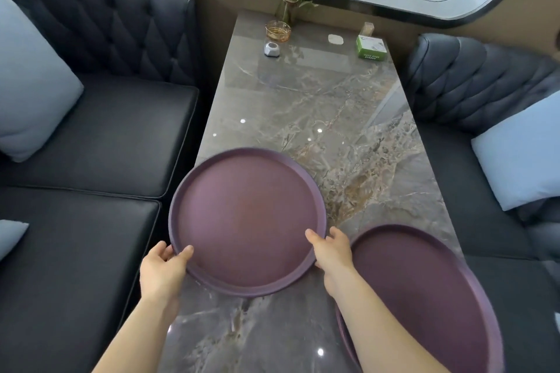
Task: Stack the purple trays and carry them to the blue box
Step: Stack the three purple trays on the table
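I see my left hand and right hand each pinching opposite near rims of a round purple tray, thumbs on top, over the marble table. Just right of my right hand, touching the wrist, lies a second purple tray.

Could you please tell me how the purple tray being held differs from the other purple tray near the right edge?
The held tray is gripped at its near rim by the left hand and right hand; the right tray is untouched. The held tray shows whole; the right tray is partly hidden by the forearm. Both are round, purple and empty.
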The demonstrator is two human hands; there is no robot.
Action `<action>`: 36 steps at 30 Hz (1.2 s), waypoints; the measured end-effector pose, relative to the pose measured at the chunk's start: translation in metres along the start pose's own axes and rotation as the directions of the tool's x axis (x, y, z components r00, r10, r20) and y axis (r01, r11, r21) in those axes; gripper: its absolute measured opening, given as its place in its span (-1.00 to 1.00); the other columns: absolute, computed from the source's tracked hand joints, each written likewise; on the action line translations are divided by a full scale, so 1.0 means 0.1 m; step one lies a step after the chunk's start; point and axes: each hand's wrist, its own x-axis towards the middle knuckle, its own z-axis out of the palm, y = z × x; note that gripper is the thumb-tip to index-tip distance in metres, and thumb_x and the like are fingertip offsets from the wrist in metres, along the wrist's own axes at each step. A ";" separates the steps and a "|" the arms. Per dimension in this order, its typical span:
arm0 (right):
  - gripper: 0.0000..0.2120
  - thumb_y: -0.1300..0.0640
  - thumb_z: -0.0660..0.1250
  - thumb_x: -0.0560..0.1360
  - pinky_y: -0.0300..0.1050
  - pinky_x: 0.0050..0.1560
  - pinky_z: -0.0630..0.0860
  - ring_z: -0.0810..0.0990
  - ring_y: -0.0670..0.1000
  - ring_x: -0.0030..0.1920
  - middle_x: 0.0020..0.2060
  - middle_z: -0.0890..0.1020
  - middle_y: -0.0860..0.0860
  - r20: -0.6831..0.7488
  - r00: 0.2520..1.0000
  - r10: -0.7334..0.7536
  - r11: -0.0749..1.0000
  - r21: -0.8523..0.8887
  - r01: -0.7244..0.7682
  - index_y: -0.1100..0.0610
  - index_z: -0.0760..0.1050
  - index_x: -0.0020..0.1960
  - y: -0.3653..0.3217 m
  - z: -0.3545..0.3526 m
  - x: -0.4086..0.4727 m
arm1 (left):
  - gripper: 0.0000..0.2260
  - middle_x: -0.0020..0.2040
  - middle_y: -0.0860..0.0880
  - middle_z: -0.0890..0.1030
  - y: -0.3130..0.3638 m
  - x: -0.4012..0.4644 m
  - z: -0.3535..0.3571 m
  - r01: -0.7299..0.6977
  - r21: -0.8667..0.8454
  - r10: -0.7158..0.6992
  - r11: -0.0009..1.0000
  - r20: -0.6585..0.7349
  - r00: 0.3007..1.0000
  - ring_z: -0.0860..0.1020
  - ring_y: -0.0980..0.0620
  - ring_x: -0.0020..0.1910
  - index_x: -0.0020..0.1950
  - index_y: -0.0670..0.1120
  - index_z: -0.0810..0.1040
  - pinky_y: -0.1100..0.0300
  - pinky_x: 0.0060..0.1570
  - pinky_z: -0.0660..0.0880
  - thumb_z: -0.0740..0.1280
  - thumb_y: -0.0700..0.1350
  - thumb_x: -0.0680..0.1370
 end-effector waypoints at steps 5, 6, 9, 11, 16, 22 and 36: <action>-0.77 0.07 0.44 0.47 0.02 0.07 0.60 0.66 0.08 -0.01 -0.11 0.69 -0.02 -0.221 0.952 -0.212 0.972 -0.151 0.182 0.12 0.65 0.09 -0.13 -0.25 -0.03 | -0.66 -0.04 0.00 0.69 0.15 -0.13 -0.03 -0.075 -0.001 0.074 0.997 -0.147 0.986 0.63 -0.07 -0.01 0.18 0.02 0.65 -0.11 0.21 0.54 0.41 -0.12 0.41; -0.79 0.08 0.47 0.44 0.08 0.04 0.63 0.66 0.07 -0.08 -0.17 0.69 -0.03 -0.218 0.947 -0.238 0.967 -0.148 0.209 0.10 0.66 0.05 -0.15 -0.34 -0.04 | -0.68 -0.05 -0.02 0.69 0.20 -0.20 0.01 -0.110 -0.006 0.108 0.994 -0.149 0.983 0.62 -0.06 -0.04 0.17 0.02 0.65 -0.11 0.19 0.55 0.41 -0.11 0.42; -0.91 0.07 0.49 0.40 0.15 -0.09 0.67 0.65 0.06 -0.20 -0.31 0.67 -0.03 -0.241 0.924 -0.298 0.948 -0.192 0.255 0.05 0.67 -0.12 -0.12 -0.79 -0.04 | -0.73 -0.11 -0.02 0.64 0.27 -0.46 0.25 -0.182 -0.080 0.180 0.980 -0.034 0.983 0.58 0.00 -0.13 0.18 0.00 0.63 0.00 0.08 0.56 0.41 -0.19 0.49; -0.93 0.08 0.49 0.40 0.12 -0.07 0.65 0.61 0.06 -0.23 -0.36 0.63 -0.06 -0.274 0.900 -0.337 0.933 -0.225 0.281 0.06 0.66 -0.14 -0.03 -1.20 -0.05 | -0.69 -0.15 -0.01 0.60 0.22 -0.70 0.49 -0.200 -0.100 0.207 0.975 0.072 0.976 0.58 0.01 -0.14 0.23 -0.03 0.60 0.01 0.07 0.56 0.42 -0.24 0.51; -0.91 0.23 0.46 0.46 0.03 -0.08 0.55 0.61 0.10 -0.18 -0.28 0.65 -0.02 -0.437 0.841 -0.320 0.941 -0.253 0.227 0.14 0.59 -0.05 0.36 -2.35 -0.11 | -0.69 -0.07 -0.11 0.65 -0.15 -1.32 1.20 -0.228 0.027 0.213 0.973 0.259 0.942 0.62 -0.09 -0.14 0.07 0.01 0.62 -0.04 0.06 0.59 0.46 -0.33 0.44; -0.60 0.26 0.48 0.40 0.05 -0.03 0.55 0.63 0.14 -0.11 -0.35 0.65 -0.07 -0.516 0.832 -0.202 0.945 -0.326 0.027 0.02 0.58 0.20 1.00 -3.31 -0.07 | -0.67 -0.14 0.09 0.70 -0.75 -1.97 1.80 -0.293 0.346 0.202 0.891 0.275 0.940 0.66 0.08 -0.16 -0.05 0.15 0.59 -0.01 0.05 0.57 0.56 -0.20 0.32; -0.65 0.24 0.51 0.39 0.04 0.01 0.50 0.56 0.16 -0.09 -0.14 0.56 0.02 -0.468 0.860 -0.203 0.905 -0.424 -0.017 0.12 0.66 0.17 1.46 -3.48 0.02 | -0.72 -0.11 0.10 0.63 -1.20 -2.31 1.96 -0.325 0.683 0.337 0.654 0.122 0.934 0.52 0.09 -0.22 -0.02 0.10 0.55 0.08 -0.13 0.39 0.51 -0.14 0.36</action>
